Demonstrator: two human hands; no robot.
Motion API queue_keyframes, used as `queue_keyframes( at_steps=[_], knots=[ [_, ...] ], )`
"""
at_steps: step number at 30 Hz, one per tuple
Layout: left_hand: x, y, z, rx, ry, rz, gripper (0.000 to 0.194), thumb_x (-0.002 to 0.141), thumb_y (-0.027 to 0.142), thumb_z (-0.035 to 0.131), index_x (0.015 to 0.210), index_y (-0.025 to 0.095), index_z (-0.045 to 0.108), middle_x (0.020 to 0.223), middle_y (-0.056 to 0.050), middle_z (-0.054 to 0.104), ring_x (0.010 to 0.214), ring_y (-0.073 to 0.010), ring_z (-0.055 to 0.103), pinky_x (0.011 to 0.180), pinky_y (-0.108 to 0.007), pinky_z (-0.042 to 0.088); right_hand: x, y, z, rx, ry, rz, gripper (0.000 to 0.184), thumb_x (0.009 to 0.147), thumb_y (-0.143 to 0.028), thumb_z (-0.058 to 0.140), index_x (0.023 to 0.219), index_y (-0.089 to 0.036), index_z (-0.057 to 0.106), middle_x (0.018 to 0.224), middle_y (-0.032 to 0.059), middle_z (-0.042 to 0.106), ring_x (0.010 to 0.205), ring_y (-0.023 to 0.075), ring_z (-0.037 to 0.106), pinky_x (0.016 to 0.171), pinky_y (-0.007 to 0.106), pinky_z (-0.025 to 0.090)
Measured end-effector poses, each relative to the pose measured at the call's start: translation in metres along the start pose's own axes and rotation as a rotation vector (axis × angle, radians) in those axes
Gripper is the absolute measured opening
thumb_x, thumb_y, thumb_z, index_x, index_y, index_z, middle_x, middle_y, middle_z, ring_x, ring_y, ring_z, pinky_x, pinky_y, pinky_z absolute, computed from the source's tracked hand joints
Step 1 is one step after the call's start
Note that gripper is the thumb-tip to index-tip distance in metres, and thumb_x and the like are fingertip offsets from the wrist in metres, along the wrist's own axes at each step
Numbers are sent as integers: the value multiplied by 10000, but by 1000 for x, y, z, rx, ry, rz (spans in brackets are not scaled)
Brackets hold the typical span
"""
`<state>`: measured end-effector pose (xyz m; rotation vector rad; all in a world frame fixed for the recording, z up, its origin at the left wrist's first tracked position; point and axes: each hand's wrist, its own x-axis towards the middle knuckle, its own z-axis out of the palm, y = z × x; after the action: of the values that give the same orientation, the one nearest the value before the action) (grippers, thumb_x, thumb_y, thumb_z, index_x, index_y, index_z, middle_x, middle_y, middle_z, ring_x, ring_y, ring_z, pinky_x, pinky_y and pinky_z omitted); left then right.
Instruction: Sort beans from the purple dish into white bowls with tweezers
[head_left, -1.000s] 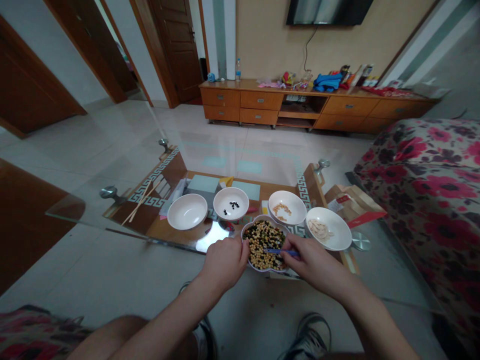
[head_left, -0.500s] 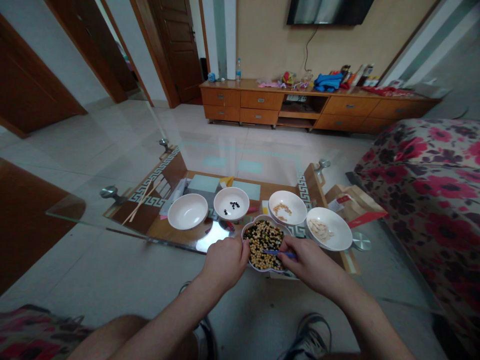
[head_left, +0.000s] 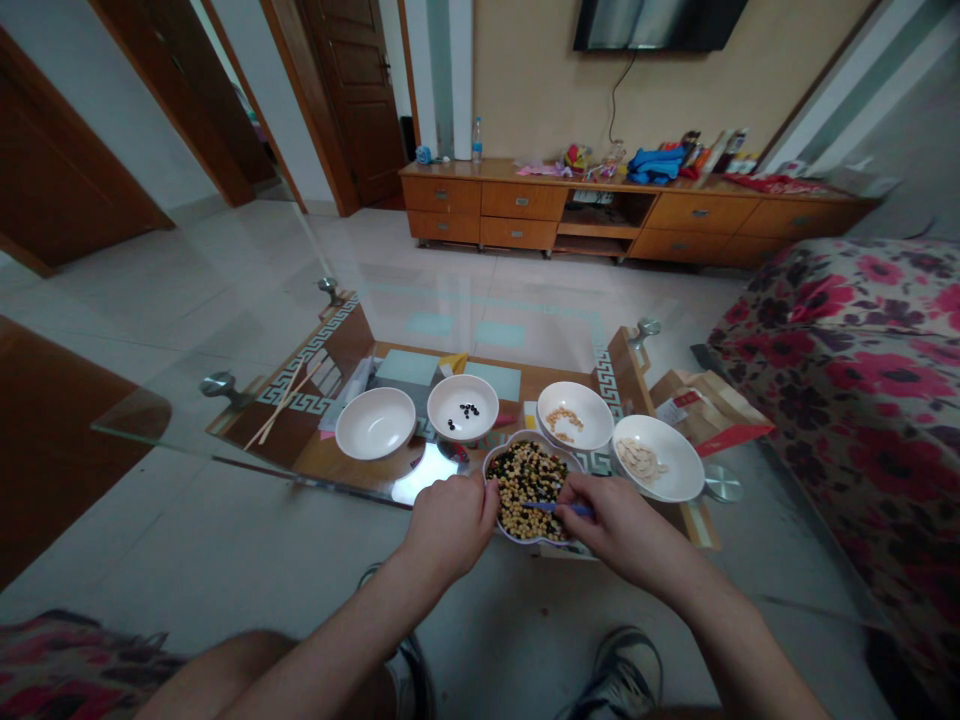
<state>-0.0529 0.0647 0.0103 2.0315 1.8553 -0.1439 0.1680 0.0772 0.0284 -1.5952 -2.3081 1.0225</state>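
Note:
A scalloped bowl [head_left: 525, 480] full of mixed yellow and dark beans sits at the near edge of the glass table. My left hand [head_left: 454, 515] is closed on its left rim. In my right hand [head_left: 611, 520] is a thin blue-purple stick-like tool [head_left: 566, 508], pinched in the fingers; its tip lies among the beans, so its kind cannot be made out. Behind stand a white bowl with several black beans [head_left: 463, 405], one with yellow beans [head_left: 575, 412], and one with pale flat seeds [head_left: 660, 455]. Another white bowl [head_left: 375, 423] at the left holds nothing visible.
Chopsticks [head_left: 285, 405] lie on the left of the glass table [head_left: 187, 420]. A brown paper bag [head_left: 709, 408] stands at the right, by a flower-covered sofa [head_left: 862, 330]. Across the floor is a long wooden cabinet [head_left: 517, 200] with clutter on top.
The tool's tip has shifted slightly to the left among the beans, with a small motion of my right fingers. My left hand stays on the rim.

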Motion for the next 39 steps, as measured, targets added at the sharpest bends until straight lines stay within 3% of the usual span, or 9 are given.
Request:
queue_keyframes(
  at_steps=[7, 12, 18, 25, 39],
  knots=[
    [-1, -1, 1, 5, 22, 10, 531, 1047, 440, 233, 1037, 184, 699, 924, -133, 760, 839, -296, 733, 725, -401, 543, 0, 1, -3, 36, 70, -25, 182, 916, -296, 516, 813, -209, 637, 744, 48, 720, 663, 183, 632, 623, 281, 415],
    [0, -1, 0, 3, 18, 9, 533, 1047, 438, 237, 1034, 181, 704, 926, -133, 761, 847, -293, 730, 733, -398, 542, 0, 4, -8, 25, 242, -3, 205, 915, -348, 513, 829, -220, 648, 692, 27, 695, 616, 180, 619, 600, 279, 404],
    [0, -1, 0, -5, 11, 10, 548, 1049, 445, 227, 1035, 174, 702, 939, -141, 758, 861, -294, 728, 739, -400, 540, -1, 11, -14, -85, 521, 201, 253, 904, -448, 540, 858, -250, 690, 757, 44, 729, 714, 237, 678, 646, 315, 417],
    [0, -2, 1, -1, 5, 9, 533, 1050, 442, 233, 1044, 172, 693, 935, -138, 759, 861, -287, 733, 754, -402, 544, -3, 16, -17, -185, 699, 319, 272, 895, -478, 531, 887, -256, 689, 768, 59, 729, 727, 274, 683, 622, 326, 395],
    [0, -1, 0, -5, 12, 4, 533, 1047, 440, 240, 1036, 169, 698, 935, -140, 761, 856, -291, 735, 743, -399, 543, -3, 16, -19, -153, 754, 288, 297, 873, -493, 542, 849, -245, 702, 720, 51, 717, 688, 254, 678, 626, 321, 408]
  ],
)
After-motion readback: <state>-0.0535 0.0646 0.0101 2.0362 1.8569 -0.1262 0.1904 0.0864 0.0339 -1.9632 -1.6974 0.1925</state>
